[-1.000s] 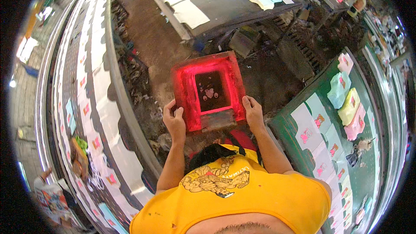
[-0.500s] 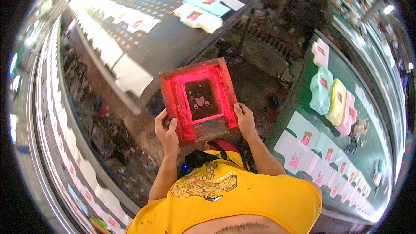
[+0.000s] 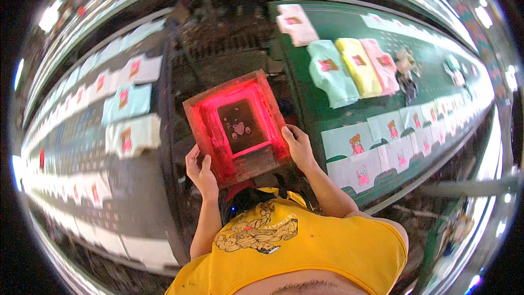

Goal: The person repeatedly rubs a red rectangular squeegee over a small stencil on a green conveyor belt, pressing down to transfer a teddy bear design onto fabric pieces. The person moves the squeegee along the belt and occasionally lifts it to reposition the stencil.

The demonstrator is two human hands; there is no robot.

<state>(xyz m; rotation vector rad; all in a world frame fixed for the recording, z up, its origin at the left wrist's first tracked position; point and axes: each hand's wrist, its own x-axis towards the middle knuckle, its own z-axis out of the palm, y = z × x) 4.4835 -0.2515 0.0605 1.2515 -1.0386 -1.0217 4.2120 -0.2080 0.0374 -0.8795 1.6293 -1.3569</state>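
A screen printing frame [image 3: 262, 161] with a worn wooden border is held up before my body, over the gap between two tables. Bright pink-red ink coats its inner edges, and small pale bear-face shapes show in the dark mesh window. My left hand [image 3: 202, 173] grips the frame's lower left side, thumb on top. On the right side my right hand [image 3: 299, 146] is closed round the edge, its thumb also on top. The fingers beneath the frame are partly hidden.
To the right, a green table [image 3: 305, 79] bears a mint shirt [image 3: 335, 84], a yellow shirt [image 3: 367, 79] and rows of bear-printed pieces [image 3: 355, 166]. The dark table [image 3: 147, 177] on the left holds a light-blue shirt [image 3: 126, 106] and several white printed pieces.
My view has turned right, bringing the green table closer to the middle and the dark table to the left. The frame stays in both hands and is tilted more anticlockwise.
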